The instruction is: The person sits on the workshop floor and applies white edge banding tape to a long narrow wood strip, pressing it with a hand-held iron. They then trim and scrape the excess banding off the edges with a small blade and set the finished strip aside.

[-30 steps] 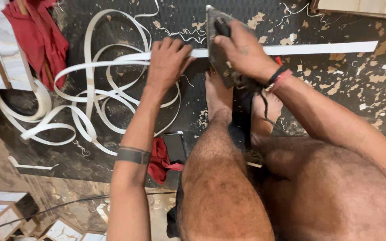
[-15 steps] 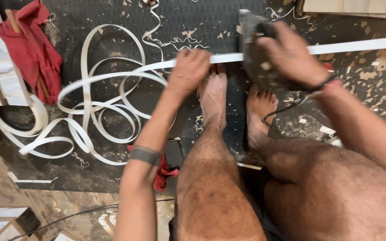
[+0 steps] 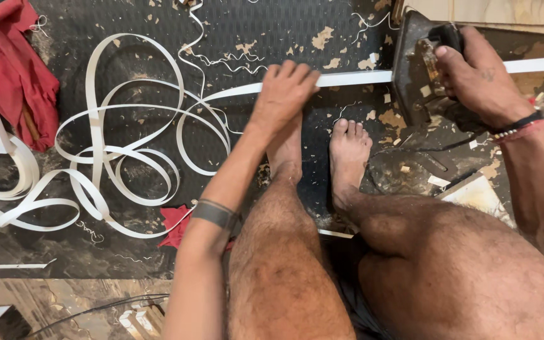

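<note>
A long white strip (image 3: 347,79) runs across the dark floor mat (image 3: 247,31) and trails off left into loose coils (image 3: 114,157). My left hand (image 3: 283,94) presses down on the strip with fingers closed over its edge, just above my left foot. My right hand (image 3: 473,79) grips the handle of a dark hand-held tool (image 3: 417,69) that sits on the strip to the right of my left hand. A black cord (image 3: 429,150) leaves the tool toward my right foot (image 3: 347,154).
A red cloth (image 3: 17,82) lies at the upper left and a smaller red scrap (image 3: 174,226) beside my left forearm. Wood chips and thin white shavings litter the mat. A pale board edge (image 3: 492,12) runs along the top right. My bare legs fill the lower middle.
The tool and my right hand have slid rightward along the strip. My left hand has followed, still pressing on the strip. The view has shifted, showing both feet more fully.
</note>
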